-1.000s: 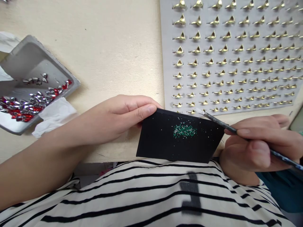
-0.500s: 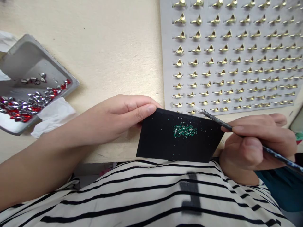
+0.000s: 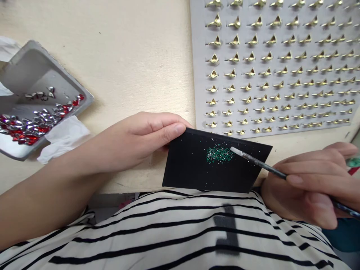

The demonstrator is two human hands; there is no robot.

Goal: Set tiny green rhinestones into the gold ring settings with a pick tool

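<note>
My left hand (image 3: 152,138) is closed on the left corner of a black plate (image 3: 185,168), thumb on top. On the plate lies a small heap of tiny green and clear glittering stones (image 3: 219,154), with a few strays around it. My right hand (image 3: 315,180) pinches a dark, speckled pencil-like stick (image 3: 261,164) with a white tip. That tip is over the right edge of the heap; whether it touches any stones I cannot tell. Just beyond the plate, rows of gold-coloured rings (image 3: 213,73) with triangular heads stand in a pale grey board (image 3: 200,52).
At the left, a grey metal tray (image 3: 60,67) holds many red and silver faceted gems (image 3: 42,122). Crumpled white tissue (image 3: 67,137) lies against it. The cream table (image 3: 135,56) ends at my striped shirt (image 3: 157,232).
The stick's white tip has come down from the lower rows of rings to the stones on the plate. My right hand has shifted right and toward me. My left hand stays put.
</note>
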